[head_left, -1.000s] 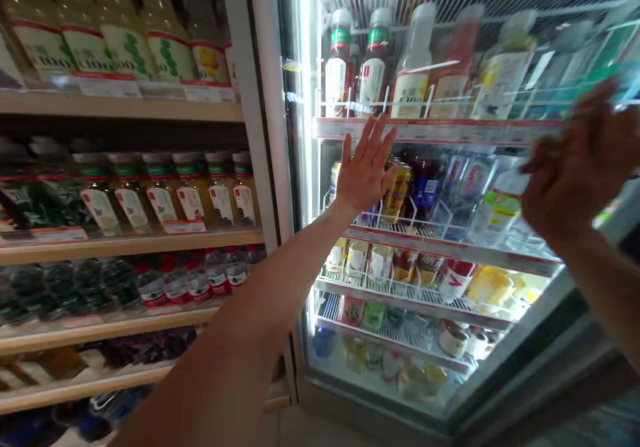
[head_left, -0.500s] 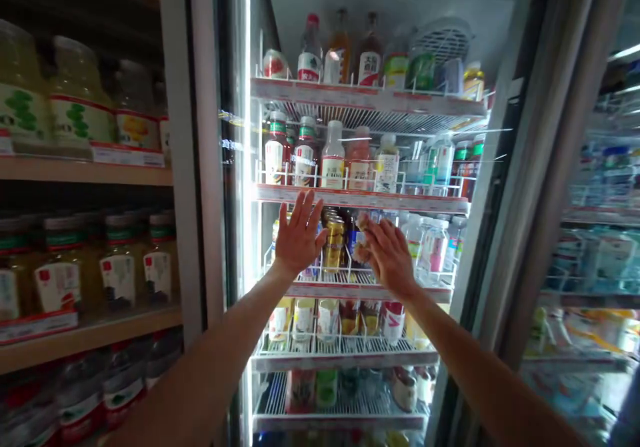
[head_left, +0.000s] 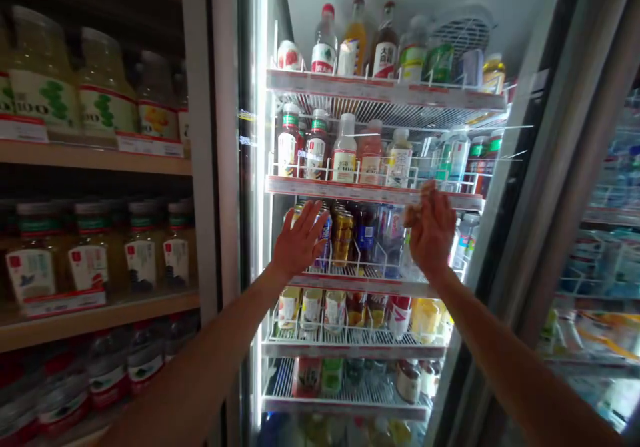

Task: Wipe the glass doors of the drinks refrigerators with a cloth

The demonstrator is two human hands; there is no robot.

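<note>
My left hand (head_left: 299, 242) is open with fingers spread, right in front of the cans (head_left: 342, 235) at the left of the fridge's third wire shelf (head_left: 350, 283). My right hand (head_left: 433, 232) is raised further right on the same shelf, before the clear bottles (head_left: 391, 232). Its fingers are loosely bent, their tips reach the red price strip (head_left: 370, 192) of the shelf above, and I see nothing in them. Both forearms stretch into the lit fridge.
The fridge door (head_left: 560, 167) stands open at the right. More shelves carry bottles (head_left: 345, 150) above and cups (head_left: 335, 308) below. Left of the fridge frame (head_left: 215, 167), wooden shelves (head_left: 95, 157) hold rows of bottled drinks (head_left: 85, 263). Another cooler (head_left: 610, 233) is at the far right.
My view has pulled back from the fridge. My right hand came in from the far right to the third shelf, then shifted right and up. My left hand dropped slightly towards the cans.
</note>
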